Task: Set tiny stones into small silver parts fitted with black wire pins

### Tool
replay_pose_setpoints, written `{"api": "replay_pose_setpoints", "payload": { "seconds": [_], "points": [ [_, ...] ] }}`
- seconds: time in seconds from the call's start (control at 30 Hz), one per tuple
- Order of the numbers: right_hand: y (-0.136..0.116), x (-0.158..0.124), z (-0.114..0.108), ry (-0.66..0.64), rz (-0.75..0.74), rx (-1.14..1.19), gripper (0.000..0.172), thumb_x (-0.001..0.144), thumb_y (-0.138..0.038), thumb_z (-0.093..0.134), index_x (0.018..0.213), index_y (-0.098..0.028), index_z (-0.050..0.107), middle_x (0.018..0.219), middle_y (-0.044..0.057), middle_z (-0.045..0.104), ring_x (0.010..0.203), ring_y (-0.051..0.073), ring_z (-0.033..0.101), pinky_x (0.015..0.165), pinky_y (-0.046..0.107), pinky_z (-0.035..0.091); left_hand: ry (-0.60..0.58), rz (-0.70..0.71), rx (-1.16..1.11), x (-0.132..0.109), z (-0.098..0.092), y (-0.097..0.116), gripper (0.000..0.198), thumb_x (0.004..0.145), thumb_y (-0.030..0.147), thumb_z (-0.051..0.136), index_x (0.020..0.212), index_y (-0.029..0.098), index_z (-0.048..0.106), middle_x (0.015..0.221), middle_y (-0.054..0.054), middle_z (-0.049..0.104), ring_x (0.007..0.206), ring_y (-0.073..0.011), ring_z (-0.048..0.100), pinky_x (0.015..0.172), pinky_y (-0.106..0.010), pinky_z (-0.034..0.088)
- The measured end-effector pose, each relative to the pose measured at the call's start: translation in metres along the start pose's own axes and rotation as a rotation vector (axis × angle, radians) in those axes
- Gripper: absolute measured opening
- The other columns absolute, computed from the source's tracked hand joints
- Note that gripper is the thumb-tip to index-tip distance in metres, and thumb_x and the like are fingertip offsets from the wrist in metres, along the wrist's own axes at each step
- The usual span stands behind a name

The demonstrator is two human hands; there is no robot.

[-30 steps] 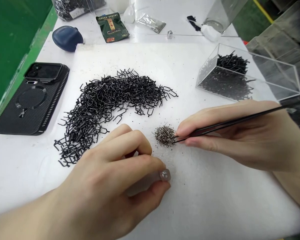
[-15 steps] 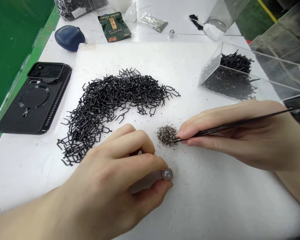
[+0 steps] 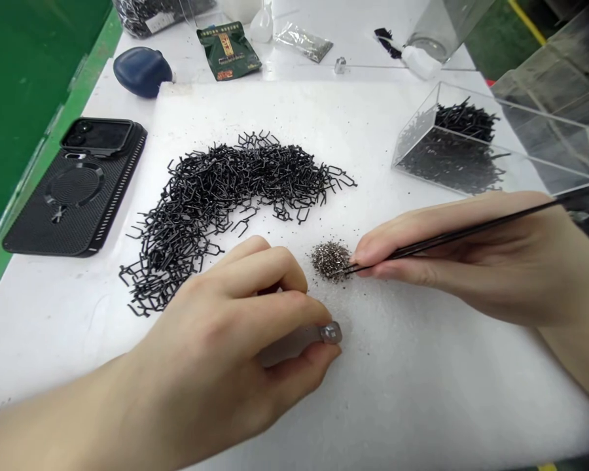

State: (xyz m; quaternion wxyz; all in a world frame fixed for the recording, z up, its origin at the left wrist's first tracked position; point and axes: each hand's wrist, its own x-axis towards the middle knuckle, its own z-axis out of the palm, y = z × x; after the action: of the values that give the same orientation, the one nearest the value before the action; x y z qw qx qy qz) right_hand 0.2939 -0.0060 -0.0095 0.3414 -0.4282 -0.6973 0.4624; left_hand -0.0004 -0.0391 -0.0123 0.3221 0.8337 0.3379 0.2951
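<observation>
Slender black tweezers (image 3: 471,230) sat pinched in the right hand (image 3: 446,261), their tips at the edge of a small heap of glittering grey granules (image 3: 330,260) on a white sheet (image 3: 422,392). The left hand (image 3: 211,320) pinched a translucent grey rod (image 3: 289,345) capped with a faceted metal tip (image 3: 330,333) (fingers curled tightly) just beside the heap, near a sprawling pile of bent black wire clips (image 3: 226,196).

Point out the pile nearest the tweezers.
The small glittery grey pile of granules at the tweezers in the right hand; the black wire heap and the boxed black pieces lie farther off.
</observation>
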Motion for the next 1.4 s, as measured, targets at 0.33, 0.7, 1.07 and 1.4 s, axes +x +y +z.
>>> {"api": "replay_pose_setpoints", "payload": {
  "seconds": [0.33,0.7,1.07,1.4],
  "points": [
    [-0.005,-0.008,0.001,-0.080,-0.062,0.106,0.031,0.099,-0.017,0.103,0.113,-0.044,0.101,0.105,-0.003,0.097,0.095,0.024,0.095,0.088,0.031,0.082,0.014,0.027,0.057,0.005,-0.001,-0.001,0.017,0.112,0.017,0.078,0.105,0.021,0.093,0.095,-0.002,0.078,0.092,-0.0176,0.073,0.082,-0.030,0.064],
    [-0.018,0.004,0.004,-0.319,-0.009,0.141,0.013,0.102,-0.021,0.099,0.105,-0.033,0.100,0.104,0.002,0.097,0.094,0.024,0.095,0.085,0.029,0.080,-0.044,0.003,0.077,0.004,-0.004,0.002,0.018,0.113,0.017,0.080,0.101,0.019,0.094,0.094,-0.003,0.080,0.094,-0.0184,0.075,0.082,-0.029,0.067],
    [-0.012,0.000,0.005,-0.272,0.010,0.160,0.011,0.103,-0.024,0.099,0.105,-0.035,0.099,0.102,0.000,0.097,0.094,0.022,0.094,0.083,0.026,0.078,-0.078,-0.008,0.077,0.006,-0.008,0.003,0.019,0.114,0.017,0.079,0.105,0.018,0.095,0.095,-0.004,0.079,0.096,-0.0195,0.075,0.086,-0.032,0.067],
    [-0.009,0.000,0.005,-0.272,-0.029,0.118,0.006,0.107,-0.026,0.096,0.105,-0.032,0.096,0.103,-0.001,0.096,0.095,0.020,0.094,0.080,0.023,0.075,-0.047,-0.008,0.066,0.005,-0.008,0.005,0.017,0.113,0.016,0.081,0.105,0.019,0.095,0.094,-0.002,0.080,0.095,-0.0185,0.076,0.085,-0.030,0.067]
  ]
}}
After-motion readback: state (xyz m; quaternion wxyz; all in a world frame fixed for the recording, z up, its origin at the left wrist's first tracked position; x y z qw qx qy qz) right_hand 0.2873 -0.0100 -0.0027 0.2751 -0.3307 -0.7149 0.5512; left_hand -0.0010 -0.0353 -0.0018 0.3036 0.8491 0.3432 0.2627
